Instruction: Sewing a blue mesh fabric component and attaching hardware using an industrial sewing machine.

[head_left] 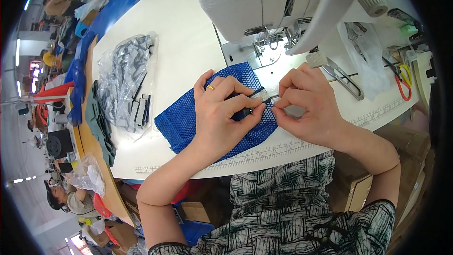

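A piece of blue mesh fabric (177,119) lies on the white sewing table just before the sewing machine (240,7). Across the mesh runs a black-and-white striped strip (260,95). My left hand (222,111), with a ring on one finger, rests over the mesh and pinches the strip against it. At the strip's right end, the closed fingertips of my right hand (306,104) meet it; the exact grip is partly hidden. Both hands are close together, below the machine's presser foot and lit needle plate (271,56).
Left on the table is a clear plastic bag (125,80) of striped strips. Dark green fabric (98,123) lies beyond it. To the right are a metal slide-like tool (345,81), red-and-yellow-handled scissors (402,85) and a plastic bag. A printed ruler (255,155) follows the front edge. Other people work farther left.
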`<state>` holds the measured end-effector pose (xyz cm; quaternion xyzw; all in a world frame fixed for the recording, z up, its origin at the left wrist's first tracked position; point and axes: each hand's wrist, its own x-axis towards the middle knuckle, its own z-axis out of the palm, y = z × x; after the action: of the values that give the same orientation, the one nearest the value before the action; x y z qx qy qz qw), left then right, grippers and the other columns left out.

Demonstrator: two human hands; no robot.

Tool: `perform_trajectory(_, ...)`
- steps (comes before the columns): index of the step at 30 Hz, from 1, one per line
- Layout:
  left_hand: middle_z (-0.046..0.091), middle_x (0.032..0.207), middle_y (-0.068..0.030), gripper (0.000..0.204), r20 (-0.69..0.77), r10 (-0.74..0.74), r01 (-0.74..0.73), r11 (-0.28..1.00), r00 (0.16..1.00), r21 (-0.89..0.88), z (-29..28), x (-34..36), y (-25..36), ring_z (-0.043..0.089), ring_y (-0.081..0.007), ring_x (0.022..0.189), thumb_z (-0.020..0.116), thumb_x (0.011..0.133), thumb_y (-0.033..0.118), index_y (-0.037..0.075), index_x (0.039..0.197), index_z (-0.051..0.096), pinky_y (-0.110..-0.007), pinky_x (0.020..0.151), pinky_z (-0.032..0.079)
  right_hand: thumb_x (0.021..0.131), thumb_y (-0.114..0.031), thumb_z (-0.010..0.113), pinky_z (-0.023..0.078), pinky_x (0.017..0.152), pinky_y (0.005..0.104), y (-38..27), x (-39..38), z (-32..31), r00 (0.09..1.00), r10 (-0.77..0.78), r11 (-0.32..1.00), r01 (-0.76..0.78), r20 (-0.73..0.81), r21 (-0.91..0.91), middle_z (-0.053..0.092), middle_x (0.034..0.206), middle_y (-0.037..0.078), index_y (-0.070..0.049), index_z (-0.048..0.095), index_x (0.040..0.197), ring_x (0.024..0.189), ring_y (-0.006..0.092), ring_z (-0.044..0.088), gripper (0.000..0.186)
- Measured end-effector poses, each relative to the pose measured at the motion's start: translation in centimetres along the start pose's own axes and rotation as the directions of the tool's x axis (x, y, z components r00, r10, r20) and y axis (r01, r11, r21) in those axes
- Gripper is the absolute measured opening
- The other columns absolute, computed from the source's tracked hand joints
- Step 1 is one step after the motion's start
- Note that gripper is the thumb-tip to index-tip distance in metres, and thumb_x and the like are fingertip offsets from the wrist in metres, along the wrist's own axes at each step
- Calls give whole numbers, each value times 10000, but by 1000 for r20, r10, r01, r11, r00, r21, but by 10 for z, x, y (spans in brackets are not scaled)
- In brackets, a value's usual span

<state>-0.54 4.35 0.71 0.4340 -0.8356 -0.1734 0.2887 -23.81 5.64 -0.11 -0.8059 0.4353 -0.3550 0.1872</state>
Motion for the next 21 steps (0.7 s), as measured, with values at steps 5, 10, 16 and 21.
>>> perform_trajectory(5, 714, 910, 9, 150, -83, 16, -16, 1000, 996, -5, 6, 0, 2, 683, -150, 915, 924, 729, 123, 112, 835, 819, -493, 1167, 356, 711, -101, 805, 430, 776, 381, 0, 0, 0, 1000, -15, 1000, 15, -3, -14, 617, 934, -7, -104, 631, 730, 889, 212, 572, 175)
perform_trajectory(10, 718, 903, 6, 150, -95, 18, -18, 1000, 995, 3, 9, -2, 2, 685, -153, 901, 930, 728, 134, 110, 821, 815, -496, 1161, 361, 711, -106, 801, 428, 774, 381, 0, -1, 0, 1000, -19, 1000, 19, 5, -24, 619, 936, -9, -106, 627, 726, 890, 212, 575, 175)
perform_trajectory(16, 735, 925, -1, 154, -92, 27, -28, 999, 995, -15, 10, -5, -2, 689, -158, 905, 940, 735, 142, 112, 836, 828, -539, 1207, 333, 718, -115, 797, 425, 777, 383, 0, 0, 1, 999, -34, 999, 33, -11, -41, 619, 936, -21, -117, 624, 733, 887, 206, 575, 174)
perform_trajectory(21, 748, 967, -2, 140, -61, 19, -22, 999, 998, -44, 7, -3, -1, 694, -156, 915, 936, 750, 133, 116, 838, 828, -551, 1230, 312, 729, -134, 794, 424, 797, 386, 1, 0, 0, 999, -39, 997, 38, -5, -65, 615, 935, -23, -118, 619, 733, 890, 202, 574, 176)
